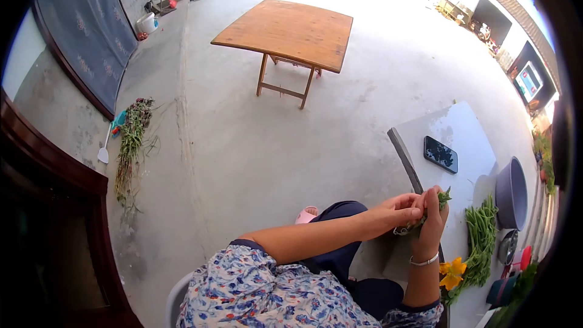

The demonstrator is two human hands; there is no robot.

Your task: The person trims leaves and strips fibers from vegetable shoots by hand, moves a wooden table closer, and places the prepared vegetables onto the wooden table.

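Observation:
My left hand (398, 211) reaches across from the left, its fingers closed and pressed against my other hand. My right hand (432, 218), with a bracelet on the wrist, is raised beside it, fingers wrapped round some green leafy stems (445, 198). Leaves stick out past the fingertips, and thin stems or tendrils hang below the hands; the gripped part is hidden. To the right of the hands, a pile of green stems (481, 240) lies on the pale tabletop (464, 124). A yellow flower (452, 273) rests at the near end of the pile.
A phone (441, 154) lies on the pale tabletop, with a grey-purple basin (511, 193) at its right side. Farther off stands a wooden folding table (291, 30). Pulled plants (132, 146) lie on the concrete by the left wall.

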